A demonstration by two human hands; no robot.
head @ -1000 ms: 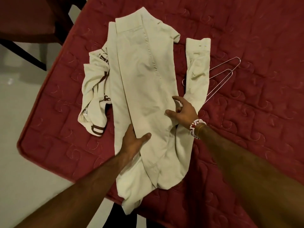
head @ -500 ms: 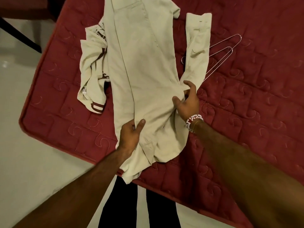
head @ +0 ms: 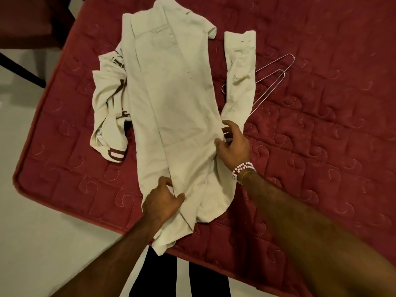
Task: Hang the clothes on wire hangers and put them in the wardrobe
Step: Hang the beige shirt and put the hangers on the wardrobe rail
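Observation:
A cream long-sleeved shirt (head: 173, 108) lies folded lengthwise on a red quilted mattress (head: 321, 146). My left hand (head: 161, 202) grips the shirt's near edge close to the mattress border. At the shirt's right side, where a sleeve (head: 240, 82) branches off, my right hand (head: 234, 144) pinches the fabric. Two wire hangers (head: 272, 80) lie on the mattress just right of the sleeve, partly under it. A second cream garment with brown print (head: 107, 116) is crumpled under the shirt's left side.
The mattress corner (head: 19, 176) sits at the left with pale floor (head: 42, 243) beyond it. Dark furniture (head: 27, 22) stands at the top left. My dark trouser legs (head: 162, 277) show below the mattress edge.
The view has shifted slightly. My left hand slid along the shirt's near hem and now bunches it. My right hand stays at the sleeve junction, holding the fabric.

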